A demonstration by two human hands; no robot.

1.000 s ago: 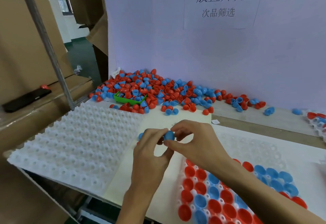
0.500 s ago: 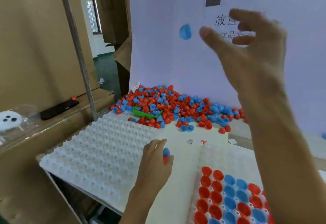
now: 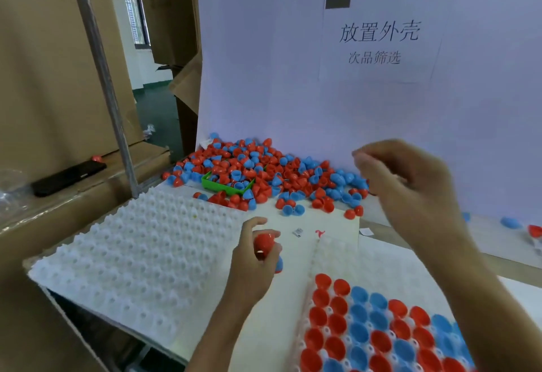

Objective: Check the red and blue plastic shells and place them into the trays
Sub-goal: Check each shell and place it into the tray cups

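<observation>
Between both hands, left (image 3: 252,257) gripping red shell (image 3: 264,243).

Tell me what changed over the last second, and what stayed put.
The right hand parted from the left, rose and tossed a blue shell away; the shell is gone from view, and the hand has dropped lower, holding nothing visible. The left hand now shows a red shell at its fingertips, with a blue shell beneath. The loose pile, green tray and filled tray look unchanged.
</observation>
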